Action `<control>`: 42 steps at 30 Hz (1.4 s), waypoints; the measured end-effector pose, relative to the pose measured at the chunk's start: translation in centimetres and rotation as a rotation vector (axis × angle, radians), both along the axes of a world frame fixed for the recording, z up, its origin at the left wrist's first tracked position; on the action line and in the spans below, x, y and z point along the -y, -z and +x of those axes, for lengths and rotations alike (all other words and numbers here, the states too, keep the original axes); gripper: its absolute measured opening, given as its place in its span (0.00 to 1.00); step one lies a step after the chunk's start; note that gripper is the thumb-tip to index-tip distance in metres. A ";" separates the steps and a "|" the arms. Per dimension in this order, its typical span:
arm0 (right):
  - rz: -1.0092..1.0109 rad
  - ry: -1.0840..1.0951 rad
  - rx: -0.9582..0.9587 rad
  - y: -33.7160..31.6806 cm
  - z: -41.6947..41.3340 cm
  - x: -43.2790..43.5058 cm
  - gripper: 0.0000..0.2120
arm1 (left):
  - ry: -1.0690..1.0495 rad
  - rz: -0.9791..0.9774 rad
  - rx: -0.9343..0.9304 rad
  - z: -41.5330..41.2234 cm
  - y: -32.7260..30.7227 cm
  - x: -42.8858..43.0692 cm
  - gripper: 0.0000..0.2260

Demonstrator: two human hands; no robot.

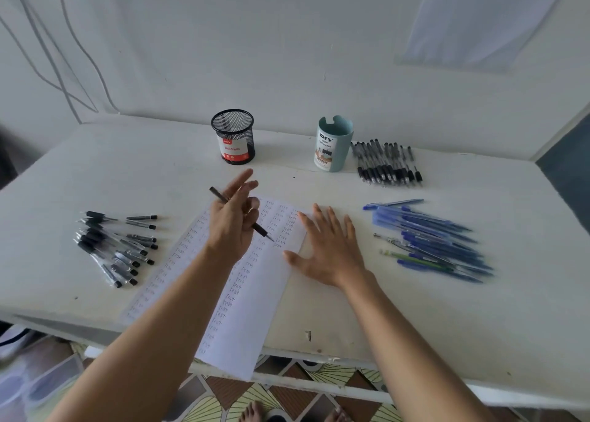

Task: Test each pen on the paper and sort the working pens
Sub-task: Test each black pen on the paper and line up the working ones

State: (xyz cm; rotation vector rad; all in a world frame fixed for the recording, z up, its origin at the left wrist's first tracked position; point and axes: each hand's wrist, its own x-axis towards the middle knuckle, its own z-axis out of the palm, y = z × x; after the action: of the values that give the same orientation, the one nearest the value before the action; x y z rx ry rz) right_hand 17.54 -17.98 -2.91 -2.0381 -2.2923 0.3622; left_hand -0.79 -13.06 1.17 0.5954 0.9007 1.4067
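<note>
- left hand (234, 220), centre of frame, raised over the upper part of the paper (255, 294). It pinches a black pen (260, 231) between thumb and fingers, with two fingers sticking out straight toward the top of the frame.
- The pen's long axis is diagonal: back end upper left, writing tip lower right. The tip is over the paper's written area; can't tell if it touches.
- right hand (332, 249), just right of centre, lies palm down with fingers spread and straight, holding nothing. Its thumb side is on the paper's right edge and the rest is on the table (415, 326).
- The paper's long axis runs from upper right to the bottom of the frame. It has columns of handwritten "test", and its near end hangs over the table's front edge.
- loose black pens (115, 246), left of frame, lie fanned, mostly running upper left to lower right.
- blue pens (431, 239), right of frame, lie mostly left to right, tips to the right and slightly down. A green one sits at the lower edge of the pile.
- row of black pens (386, 166), upper right, lie side by side, roughly top to bottom in frame, just beside the teal holder (333, 143).
- mesh cup (233, 135), upper centre, stands upright, well apart from the teal holder, which is also upright.
</note>
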 end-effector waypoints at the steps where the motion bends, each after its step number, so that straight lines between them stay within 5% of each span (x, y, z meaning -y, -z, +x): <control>1: 0.002 -0.001 0.003 0.1 0.0 0.0 0.44 | 0.026 0.007 0.010 0.1 0.2 0.0 0.12; 12: 0.008 0.019 -0.032 0.0 0.0 0.0 0.44 | 0.158 0.069 -0.401 0.4 2.4 0.0 0.30; 19: 0.006 0.013 -0.040 0.0 0.1 0.0 0.44 | 0.220 0.062 -0.293 0.0 2.4 -0.7 0.28; 27: 0.006 0.010 -0.032 0.1 0.1 0.0 0.45 | 0.332 -0.042 0.294 0.9 -0.2 0.7 0.31; 33: -0.031 -0.020 -0.139 -0.5 0.7 0.1 0.51 | 0.283 0.019 0.361 0.7 0.1 0.4 0.23; 35: -0.061 -0.042 -0.131 -0.8 1.0 0.1 0.54 | 0.274 0.016 0.308 0.6 0.2 0.2 0.25; 42: -0.060 -0.055 -0.029 -0.3 0.8 0.0 0.58 | 0.183 0.117 -0.338 1.0 1.8 -0.4 0.27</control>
State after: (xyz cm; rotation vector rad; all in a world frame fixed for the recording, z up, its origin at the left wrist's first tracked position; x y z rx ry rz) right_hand 18.33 -18.02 -2.62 -1.9854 -2.3527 0.4652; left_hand 0.20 -12.70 -0.67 1.0002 1.0053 1.2183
